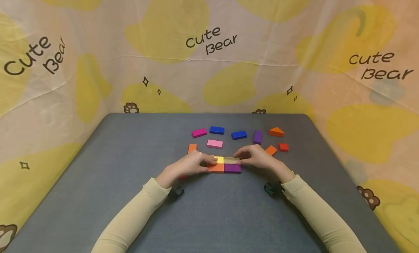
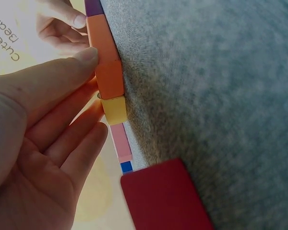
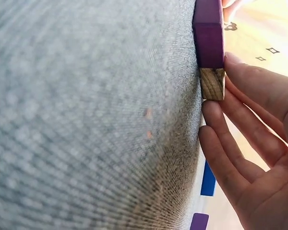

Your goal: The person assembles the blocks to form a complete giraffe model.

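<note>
Four-block rectangle parts lie flush on the table: an orange block (image 1: 216,168) and a purple block (image 1: 232,169) in the near row, a yellow block (image 1: 220,160) and a bare wooden block (image 1: 231,160) behind them. My left hand (image 1: 193,163) holds the left side, its thumb on the orange block (image 2: 109,79) and fingers by the yellow block (image 2: 114,110). At the opposite end, my right hand (image 1: 258,157) grips the wooden block (image 3: 212,84), thumb near its seam with the purple block (image 3: 209,45) and fingertips at its far side.
Behind the hands lie a magenta block (image 1: 199,132), blue blocks (image 1: 217,130), a pink block (image 1: 214,144) and a purple block (image 1: 258,137). Orange triangle (image 1: 276,132) and red block (image 1: 283,147) sit right. A red block (image 2: 165,196) lies beside my left hand.
</note>
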Demonstrator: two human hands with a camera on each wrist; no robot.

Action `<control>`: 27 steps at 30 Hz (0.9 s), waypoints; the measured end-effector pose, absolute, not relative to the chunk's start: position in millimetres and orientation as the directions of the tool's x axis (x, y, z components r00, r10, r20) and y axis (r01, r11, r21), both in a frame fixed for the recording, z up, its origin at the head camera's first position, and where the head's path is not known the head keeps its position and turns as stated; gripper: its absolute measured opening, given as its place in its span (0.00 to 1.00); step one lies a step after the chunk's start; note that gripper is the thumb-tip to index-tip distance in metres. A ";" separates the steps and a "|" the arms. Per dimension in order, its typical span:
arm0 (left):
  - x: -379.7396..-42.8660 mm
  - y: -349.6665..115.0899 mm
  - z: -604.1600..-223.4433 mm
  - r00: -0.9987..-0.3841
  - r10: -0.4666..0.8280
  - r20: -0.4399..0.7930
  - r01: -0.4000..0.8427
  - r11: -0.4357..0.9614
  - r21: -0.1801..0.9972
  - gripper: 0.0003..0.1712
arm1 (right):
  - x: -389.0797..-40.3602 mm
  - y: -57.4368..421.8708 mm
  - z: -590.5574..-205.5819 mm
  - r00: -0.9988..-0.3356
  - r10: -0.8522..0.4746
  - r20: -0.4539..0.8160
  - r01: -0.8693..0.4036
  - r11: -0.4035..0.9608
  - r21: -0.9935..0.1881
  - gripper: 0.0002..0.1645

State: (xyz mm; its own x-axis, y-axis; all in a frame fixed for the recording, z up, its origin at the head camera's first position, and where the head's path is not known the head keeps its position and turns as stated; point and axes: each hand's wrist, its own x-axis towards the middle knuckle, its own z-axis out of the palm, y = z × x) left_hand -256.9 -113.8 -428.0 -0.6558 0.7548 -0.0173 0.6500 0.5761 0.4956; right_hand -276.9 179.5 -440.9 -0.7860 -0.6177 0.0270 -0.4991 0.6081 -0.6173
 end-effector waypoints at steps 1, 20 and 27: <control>-256.9 -113.8 -428.0 -0.655 0.755 -0.017 0.650 0.575 0.496 0.22 | -276.6 179.6 -440.7 -0.787 -0.616 0.027 -0.498 0.608 -0.619 0.16; -256.4 -112.5 -427.7 -0.643 0.766 0.013 0.673 0.556 0.488 0.22 | -273.1 196.7 -426.8 -0.856 -0.511 0.076 -0.427 0.617 -0.661 0.22; -257.0 -113.5 -429.1 -0.642 0.766 0.016 0.676 0.557 0.482 0.23 | -268.1 227.0 -412.5 -0.904 -0.394 0.163 -0.392 0.616 -0.683 0.26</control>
State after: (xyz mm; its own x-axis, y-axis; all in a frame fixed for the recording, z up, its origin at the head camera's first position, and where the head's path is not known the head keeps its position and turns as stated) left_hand -257.0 -113.5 -429.1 -0.6424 0.7662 0.0161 0.6763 0.5569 0.4822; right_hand -268.1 227.0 -412.5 -0.9044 -0.3942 0.1633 -0.3919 0.6163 -0.6831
